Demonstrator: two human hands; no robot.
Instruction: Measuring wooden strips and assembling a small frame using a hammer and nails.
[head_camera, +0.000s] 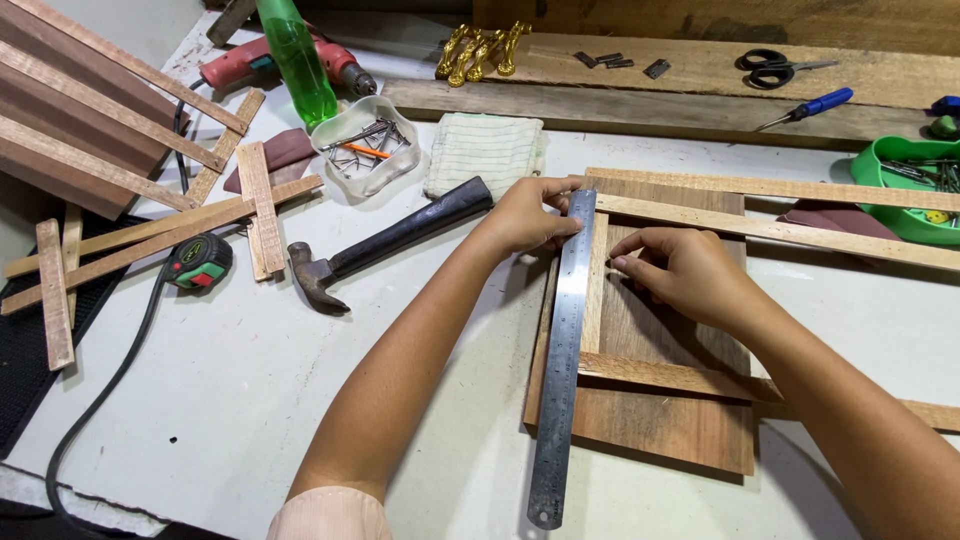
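Steel ruler (563, 360): lies lengthwise along the left edge of the wooden board (650, 400), its far end up by the top strips and its near end hanging off the board onto the white table (250, 400); set this way it appears to serve as a straight edge against the upright strip.
Upright strip (595, 290): a thin pale slat just beside the ruler on its right, running the same way, so the two edges can be compared.
Left hand (528, 215): fingers curled down on the ruler's far end, pressing rather than lifting it, apparently to keep it from sliding.
Right hand (685, 270): rests on the board right of the upright strip, fingertips bent and touching the wood near the strip; whether it pinches anything small I cannot tell.
Cross strips (780, 230): two long slats lie across the top of the board, another crosses lower down (680, 378), together forming a rough frame.
Hammer (390, 240): lies left of the board, head toward the person, within easy reach.
Clear dish of nails (365, 148): beyond the hammer, beside a folded cloth (485, 150).
Tape measure (200, 263): further left among loose slats.
Green tray (910, 185): at the far right edge, holding small hardware.
Scissors (775, 68) and screwdriver (815, 105): on the plank at the back.
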